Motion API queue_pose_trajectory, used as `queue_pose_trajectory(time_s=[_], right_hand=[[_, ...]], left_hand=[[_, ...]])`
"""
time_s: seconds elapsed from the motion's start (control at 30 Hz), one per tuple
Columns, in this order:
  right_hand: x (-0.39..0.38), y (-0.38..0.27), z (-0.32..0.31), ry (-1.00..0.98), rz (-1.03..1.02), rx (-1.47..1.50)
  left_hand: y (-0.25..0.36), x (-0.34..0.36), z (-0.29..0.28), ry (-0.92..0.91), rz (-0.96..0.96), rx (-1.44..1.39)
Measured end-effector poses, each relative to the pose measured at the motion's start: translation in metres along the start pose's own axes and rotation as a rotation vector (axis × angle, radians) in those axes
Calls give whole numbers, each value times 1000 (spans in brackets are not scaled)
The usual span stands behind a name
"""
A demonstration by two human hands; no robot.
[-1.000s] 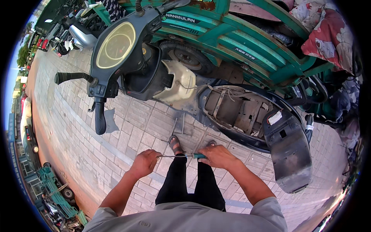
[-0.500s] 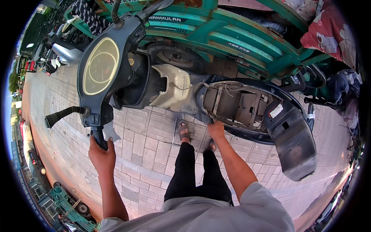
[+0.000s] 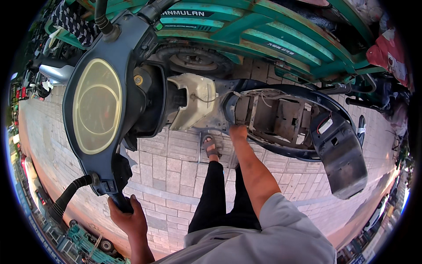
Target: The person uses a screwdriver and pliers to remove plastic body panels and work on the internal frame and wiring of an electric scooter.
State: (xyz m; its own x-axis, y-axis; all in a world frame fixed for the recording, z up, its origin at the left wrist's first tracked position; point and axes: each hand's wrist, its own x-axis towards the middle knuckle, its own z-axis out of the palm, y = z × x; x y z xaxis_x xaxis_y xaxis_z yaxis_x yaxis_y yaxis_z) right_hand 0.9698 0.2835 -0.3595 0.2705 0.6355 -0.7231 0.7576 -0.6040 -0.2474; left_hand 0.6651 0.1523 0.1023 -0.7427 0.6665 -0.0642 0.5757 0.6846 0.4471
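Observation:
A dark electric scooter stands crosswise before me, its handlebar at the left and its tail at the right. My left hand [image 3: 130, 218] is wrapped round the black handlebar grip [image 3: 120, 203], thumb along its side. My right hand [image 3: 238, 132] is closed on the near edge of the scooter body [image 3: 228, 115], at the front of the open seat compartment [image 3: 273, 119]; its fingertips are partly hidden. The large oval dashboard [image 3: 97, 107] has a yellowed cover. A cream plastic panel [image 3: 203, 97] covers part of the middle. The dark seat base [image 3: 340, 160] hangs tipped out beside the compartment.
A green cargo tricycle [image 3: 246, 31] with a black wheel [image 3: 193, 60] stands close along the scooter's far side. Red patterned cloth [image 3: 389, 57] hangs at its right. My sandalled foot [image 3: 211, 147] is on the brick paving [image 3: 171, 176], beside a thin metal stand [image 3: 200, 152].
The handlebar and dashboard have swung nearer and to the lower left, with my left hand still on the grip. My right hand has shifted slightly left and farther up on the body edge.

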Motion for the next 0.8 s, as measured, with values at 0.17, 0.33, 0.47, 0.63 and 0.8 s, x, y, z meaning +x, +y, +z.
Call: queue_pose_trajectory(time_s=[0.17, 0.33, 0.47, 0.63, 0.8], right_hand=[[23, -66, -35, -135, -276, -605], [35, -99, -65, -292, -170, -539], [-10, -87, -69, -117, -4, -234], [-48, -65, -85, -20, -47, -196], [18, -22, -99, -142, 63, -164]], left_hand=[[-11, -3, -5, 6, -15, 44], [-17, -2, -4, -13, -92, 58], [-18, -6, 0, 46, -4, 98], [-20, -9, -1, 67, 9, 123], [-25, -7, -6, -23, -103, 64]])
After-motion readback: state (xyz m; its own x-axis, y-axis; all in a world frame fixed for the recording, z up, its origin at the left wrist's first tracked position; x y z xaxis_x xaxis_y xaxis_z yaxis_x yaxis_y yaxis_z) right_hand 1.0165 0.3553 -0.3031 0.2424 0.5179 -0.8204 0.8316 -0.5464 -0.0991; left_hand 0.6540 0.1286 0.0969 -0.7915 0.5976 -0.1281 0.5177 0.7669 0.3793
